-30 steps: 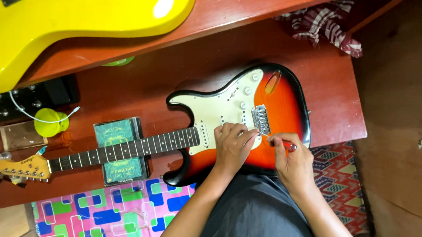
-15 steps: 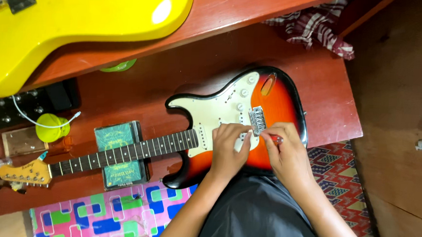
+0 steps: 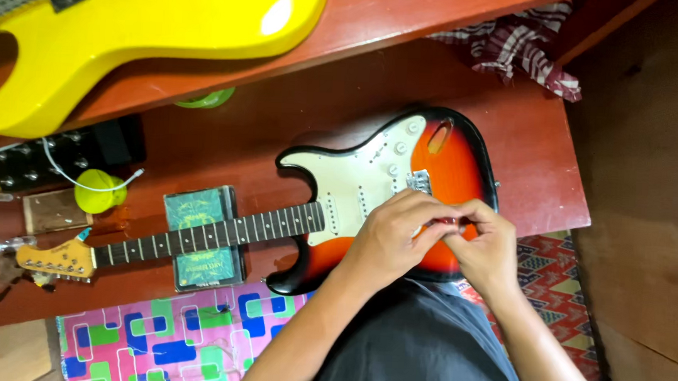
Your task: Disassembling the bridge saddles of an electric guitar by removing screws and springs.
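A person sat at a red-brown wooden table (image 3: 526, 169), seen from above. An electric guitar (image 3: 370, 192) with a sunburst body and a cream front plate lay flat on the table, directly in front of the person. Its long axis ran left to right: the body sat to the right, just under the hands, and the neck stretched away to the left, ending in a pale headstock (image 3: 53, 259).

Both hands met over the lower right part of the body, just beside the metal bridge (image 3: 419, 181). The left hand (image 3: 391, 236) came in from the neck side, its fingers curled narrow and pinched together. The right hand (image 3: 490, 249) came in from the tail end, fingers likewise bunched, tips touching those of the left. A small red thing (image 3: 452, 220) showed between the fingertips; which hand gripped it could not be told.

The neck rested across a green box (image 3: 200, 237). A yellow-green ball (image 3: 99, 191) lay farther left. A yellow guitar (image 3: 154, 26) lay on a higher shelf, a checked cloth (image 3: 524, 49) to the upper right, and a bright patterned mat (image 3: 161, 343) below the table.
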